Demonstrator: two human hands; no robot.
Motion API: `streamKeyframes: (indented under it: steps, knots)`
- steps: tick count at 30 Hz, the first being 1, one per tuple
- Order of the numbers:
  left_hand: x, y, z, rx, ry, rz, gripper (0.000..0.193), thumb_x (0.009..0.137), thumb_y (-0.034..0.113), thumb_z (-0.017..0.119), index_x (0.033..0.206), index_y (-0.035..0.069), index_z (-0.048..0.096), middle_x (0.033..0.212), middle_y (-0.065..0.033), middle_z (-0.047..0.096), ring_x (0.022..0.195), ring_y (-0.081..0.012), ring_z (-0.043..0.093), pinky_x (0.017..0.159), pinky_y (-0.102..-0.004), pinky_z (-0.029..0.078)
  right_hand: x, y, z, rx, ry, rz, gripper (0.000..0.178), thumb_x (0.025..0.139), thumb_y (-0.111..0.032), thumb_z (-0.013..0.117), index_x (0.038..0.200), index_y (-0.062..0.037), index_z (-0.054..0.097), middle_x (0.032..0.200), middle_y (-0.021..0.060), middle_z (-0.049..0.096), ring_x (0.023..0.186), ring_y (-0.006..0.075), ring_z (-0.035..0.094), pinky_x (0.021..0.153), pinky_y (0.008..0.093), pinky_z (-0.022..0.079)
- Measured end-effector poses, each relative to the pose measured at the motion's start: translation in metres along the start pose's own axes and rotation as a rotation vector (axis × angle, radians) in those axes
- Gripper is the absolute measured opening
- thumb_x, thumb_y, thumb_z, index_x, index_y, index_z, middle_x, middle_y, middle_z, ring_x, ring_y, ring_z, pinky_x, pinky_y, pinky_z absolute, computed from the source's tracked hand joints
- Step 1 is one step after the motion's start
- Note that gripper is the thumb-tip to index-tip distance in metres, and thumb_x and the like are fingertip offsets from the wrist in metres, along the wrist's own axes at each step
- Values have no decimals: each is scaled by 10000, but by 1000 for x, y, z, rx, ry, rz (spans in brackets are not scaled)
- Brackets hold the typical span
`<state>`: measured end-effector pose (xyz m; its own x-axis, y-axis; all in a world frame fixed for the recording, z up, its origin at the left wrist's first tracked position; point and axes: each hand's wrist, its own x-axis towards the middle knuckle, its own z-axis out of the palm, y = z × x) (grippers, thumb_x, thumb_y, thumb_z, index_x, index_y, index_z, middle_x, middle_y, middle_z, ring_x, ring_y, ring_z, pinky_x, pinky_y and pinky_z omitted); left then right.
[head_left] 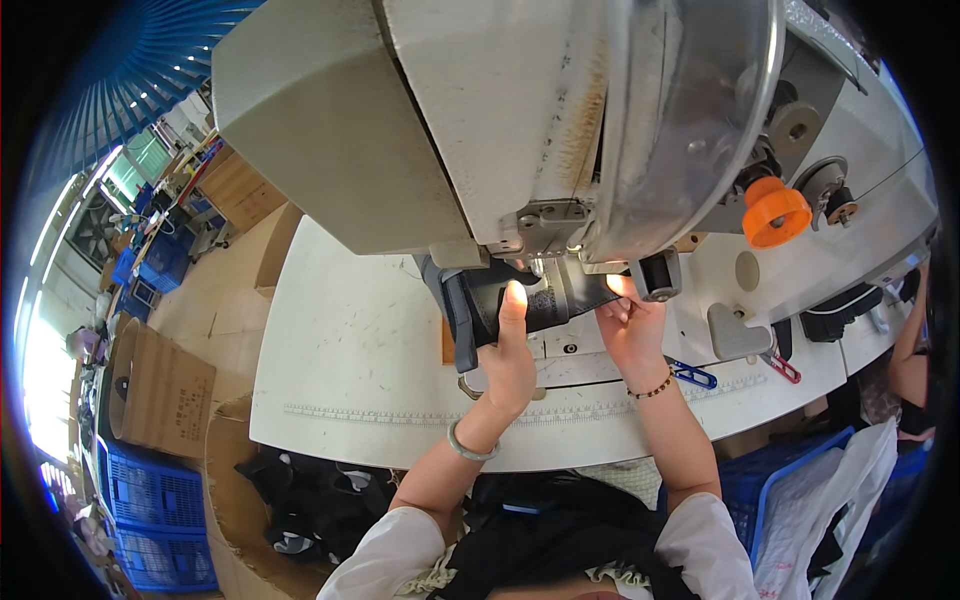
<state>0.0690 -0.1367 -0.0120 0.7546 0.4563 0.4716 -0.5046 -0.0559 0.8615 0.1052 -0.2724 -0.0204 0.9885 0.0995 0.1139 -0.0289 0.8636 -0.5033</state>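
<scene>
Under the head of a large grey sewing machine (540,215) lies a black fabric piece with straps (545,303). My left hand (508,350) grips its left part, thumb pressed on top and fingers hidden beneath. At the piece's right end, my right hand (632,325) pinches the edge between thumb and fingers, close to the machine's presser area. A black strap (460,320) hangs off the left side of the piece, beside my left hand. Lamp light falls brightly on both thumbs.
Blue-handled thread snips (692,374) and a red-handled tool (782,367) lie right on the white table (340,350). An orange knob (776,212) sticks out of the machine. A cardboard box (235,490) of black pieces stands lower left, a blue crate (765,470) lower right. Another person's arm (908,350) shows far right.
</scene>
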Motion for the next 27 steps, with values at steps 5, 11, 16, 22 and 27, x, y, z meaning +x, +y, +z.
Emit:
streamKeyframes:
  steps: [5, 11, 16, 22, 27]
  knots:
    - [1, 5, 0, -136, 11, -86, 204, 859, 150, 493, 999, 8, 536, 870, 15, 518, 714, -53, 441, 625, -171, 370, -1, 0, 4, 11, -31, 14, 96, 749, -55, 517, 840, -27, 515, 523, -59, 335, 441, 38, 289, 492, 179, 267]
    - [6, 8, 1, -199, -23, -141, 202, 858, 134, 467, 973, -13, 544, 875, -2, 525, 740, -62, 470, 655, -185, 393, -1, -3, 16, 25, 87, 28, 235, 709, -14, 545, 539, -106, 411, 490, -48, 351, 436, 44, 285, 451, 195, 240]
    - [4, -2, -4, -103, -40, -97, 207, 867, 120, 447, 994, -18, 534, 901, -19, 526, 760, -70, 481, 678, -185, 395, -4, -4, 22, 9, 82, 22, 177, 727, -43, 533, 575, -84, 451, 505, -51, 360, 444, 42, 285, 457, 194, 243]
    - [5, -7, -11, 206, -162, 159, 311, 878, 113, 393, 1157, -7, 458, 797, 5, 476, 650, -77, 379, 579, -171, 327, -3, -6, 27, -45, 127, 21, 149, 750, -75, 519, 607, -71, 479, 515, -60, 348, 456, 40, 262, 469, 192, 231]
    - [7, -2, -15, 131, -179, -76, 210, 805, 2, 462, 1009, -1, 508, 943, -22, 524, 819, -84, 477, 713, -192, 385, -3, -9, 32, -64, 118, 48, 34, 791, -66, 509, 811, -40, 498, 532, -53, 329, 431, 45, 272, 488, 176, 262]
